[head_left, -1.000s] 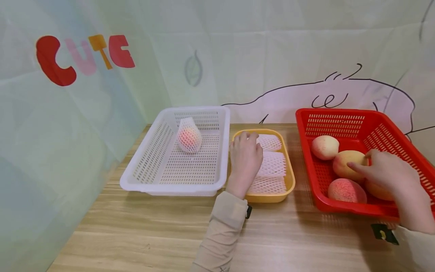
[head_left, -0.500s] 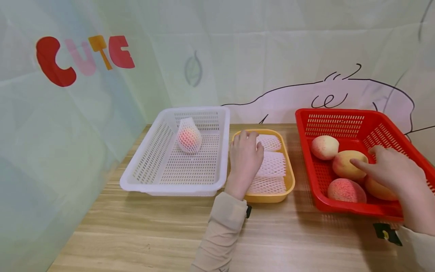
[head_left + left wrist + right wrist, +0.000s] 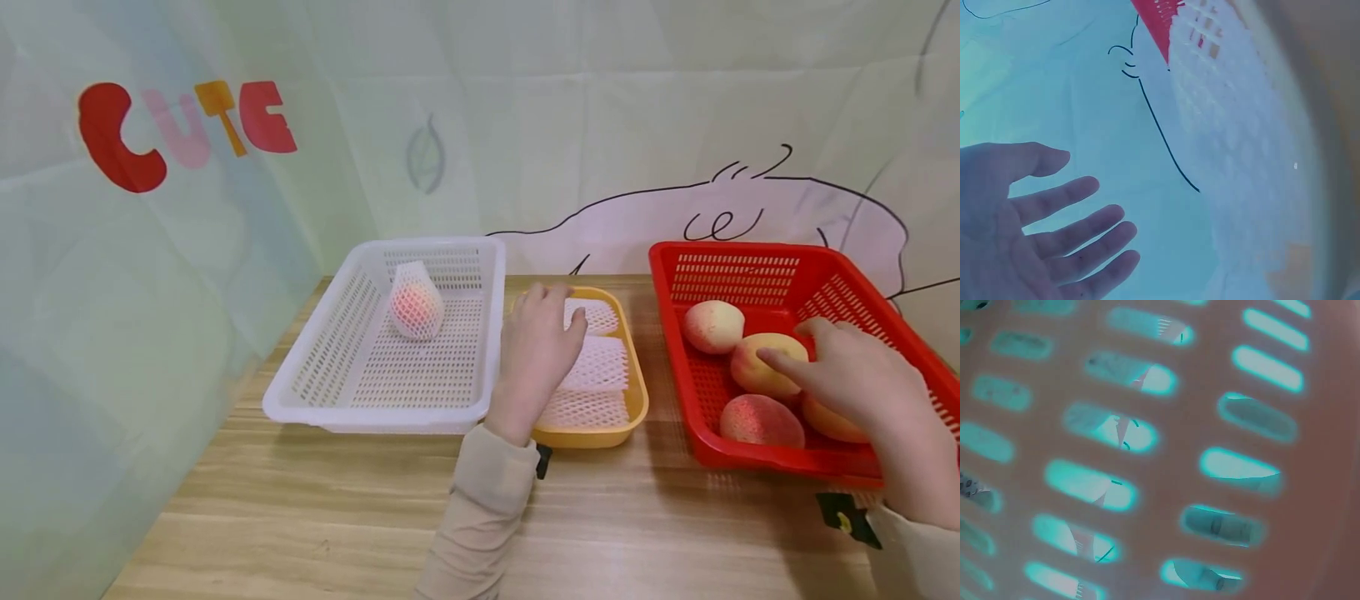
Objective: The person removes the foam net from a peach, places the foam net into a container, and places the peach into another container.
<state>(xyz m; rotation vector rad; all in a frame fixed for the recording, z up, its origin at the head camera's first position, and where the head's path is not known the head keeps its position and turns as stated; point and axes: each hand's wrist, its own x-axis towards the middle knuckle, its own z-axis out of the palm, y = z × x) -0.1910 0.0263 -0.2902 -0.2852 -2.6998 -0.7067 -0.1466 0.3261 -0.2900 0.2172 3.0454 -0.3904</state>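
Note:
My left hand (image 3: pixel 536 342) hovers above the left part of a yellow tray (image 3: pixel 637 392) that holds several white foam net sleeves (image 3: pixel 596 362). In the left wrist view, the same hand (image 3: pixel 1054 219) has its fingers spread and nothing in them. Over the red basket (image 3: pixel 670 358), my right hand (image 3: pixel 862 379) has its thumb at a yellowish peach (image 3: pixel 753 371), fingers reaching past it. A pink peach (image 3: pixel 761 421), a pale peach (image 3: pixel 714 326) and an orange peach (image 3: pixel 828 419), partly covered by the hand, lie around it. The right wrist view shows only the basket's slotted wall (image 3: pixel 1166 462).
To the left stands a white basket (image 3: pixel 273 402) holding a peach in a foam net (image 3: pixel 416 308). All three containers sit on a wooden table (image 3: pixel 337 508). Behind them hangs a printed cloth (image 3: pixel 525 125).
My left hand has lifted slightly and shifted left, its thumb spreading away from the fingers. The right hand has moved only a little over the peaches.

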